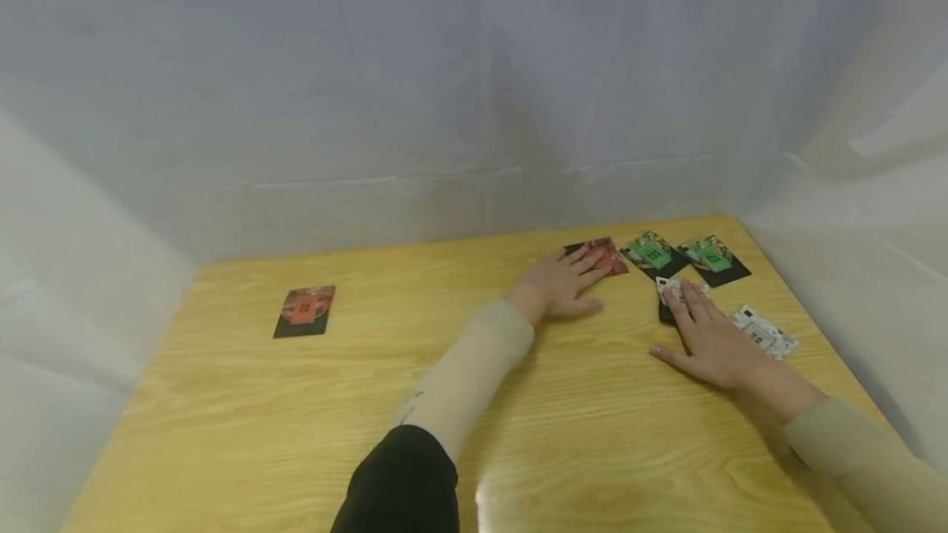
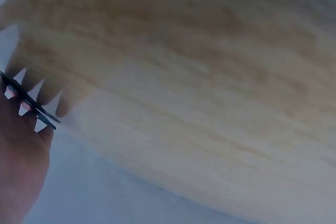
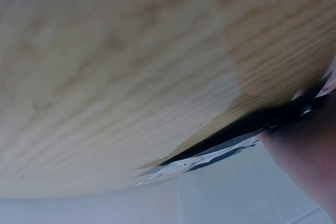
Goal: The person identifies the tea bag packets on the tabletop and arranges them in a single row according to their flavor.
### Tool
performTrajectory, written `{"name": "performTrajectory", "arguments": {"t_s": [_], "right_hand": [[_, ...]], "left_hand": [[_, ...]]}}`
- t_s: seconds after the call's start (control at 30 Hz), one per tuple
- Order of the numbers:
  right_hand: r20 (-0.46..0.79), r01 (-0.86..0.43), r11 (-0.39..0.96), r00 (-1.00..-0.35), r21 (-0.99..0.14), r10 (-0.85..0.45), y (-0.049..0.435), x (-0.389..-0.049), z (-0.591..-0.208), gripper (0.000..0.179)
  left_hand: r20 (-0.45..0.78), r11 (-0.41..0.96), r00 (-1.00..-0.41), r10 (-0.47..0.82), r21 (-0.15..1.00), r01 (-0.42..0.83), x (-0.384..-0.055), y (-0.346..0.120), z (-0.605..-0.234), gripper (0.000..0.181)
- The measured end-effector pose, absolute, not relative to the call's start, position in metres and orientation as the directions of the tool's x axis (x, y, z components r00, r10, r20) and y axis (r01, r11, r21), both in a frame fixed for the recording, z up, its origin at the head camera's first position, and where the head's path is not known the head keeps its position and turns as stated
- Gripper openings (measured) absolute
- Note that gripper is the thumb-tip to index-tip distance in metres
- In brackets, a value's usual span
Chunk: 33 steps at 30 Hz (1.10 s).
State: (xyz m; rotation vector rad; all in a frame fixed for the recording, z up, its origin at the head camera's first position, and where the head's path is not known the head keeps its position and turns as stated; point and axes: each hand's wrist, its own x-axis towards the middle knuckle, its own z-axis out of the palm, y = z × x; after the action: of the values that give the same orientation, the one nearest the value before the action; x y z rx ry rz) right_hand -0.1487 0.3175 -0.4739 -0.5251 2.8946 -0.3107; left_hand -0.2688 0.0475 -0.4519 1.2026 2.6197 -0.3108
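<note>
My left hand lies palm down near the back edge, its fingers spread over a flat red-and-black packet, partly covered. My right hand has its straight fingers on a white-patterned packet with a black lower part. A second white packet lies just right of that hand. Behind it are two green-and-black packets, side by side and slightly turned. In the left wrist view, dark packet edges run past the left fingers; the right wrist view shows a black-and-white packet edge by the right hand.
Another red-and-black packet lies alone on the left of the wooden table. Whitish sheeting hangs behind the table and along both sides.
</note>
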Motion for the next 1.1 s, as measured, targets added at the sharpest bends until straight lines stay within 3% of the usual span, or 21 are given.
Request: {"name": "performTrajectory", "arguments": {"t_s": [0.27, 0.7, 0.9, 1.1], "right_hand": [[-0.132, -0.331, 0.915, -0.921, -0.231, -0.367, 0.318, -0.151, -0.477, 0.103], [-0.117, -0.345, 0.909, -0.918, -0.233, -0.378, 0.318, -0.152, -0.473, 0.102], [-0.119, -0.343, 0.912, -0.919, -0.225, -0.375, 0.321, -0.153, -0.474, 0.102], [-0.12, -0.346, 0.91, -0.917, -0.229, -0.379, 0.323, -0.154, -0.476, 0.102]], "left_hand": [[-0.308, 0.636, -0.623, 0.719, -0.071, 0.769, -0.266, 0.043, -0.451, 0.078], [-0.305, 0.552, -0.54, 0.784, -0.054, 0.832, -0.266, 0.022, -0.451, 0.087], [-0.291, 0.572, -0.544, 0.787, 0.011, 0.82, -0.26, 0.002, -0.451, 0.087], [-0.303, 0.577, -0.55, 0.778, -0.001, 0.817, -0.256, -0.023, -0.45, 0.088]]}}
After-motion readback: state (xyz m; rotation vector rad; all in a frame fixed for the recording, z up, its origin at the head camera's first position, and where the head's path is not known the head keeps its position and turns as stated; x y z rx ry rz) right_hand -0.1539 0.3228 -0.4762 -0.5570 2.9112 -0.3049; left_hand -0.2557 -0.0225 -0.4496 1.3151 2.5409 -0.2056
